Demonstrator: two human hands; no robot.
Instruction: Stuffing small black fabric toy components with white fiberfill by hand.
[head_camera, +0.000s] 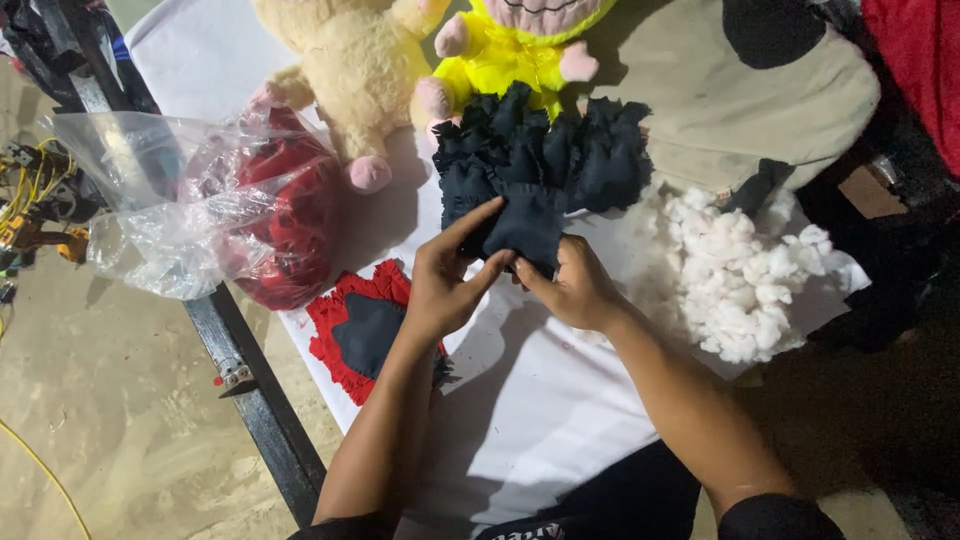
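Both hands work on one small black fabric piece over a white sheet. My left hand pinches its left side with thumb and fingers. On its lower right edge my right hand grips it. Just behind lies a heap of similar black fabric pieces. A red frilled piece with a dark centre lies flat under my left wrist. White stuffing fluff is piled to the right of my right hand.
A clear plastic bag holding red fabric sits at the left. A cream plush toy and a yellow plush toy lie at the back. A black metal bar edges the sheet. A beige and black plush body lies back right.
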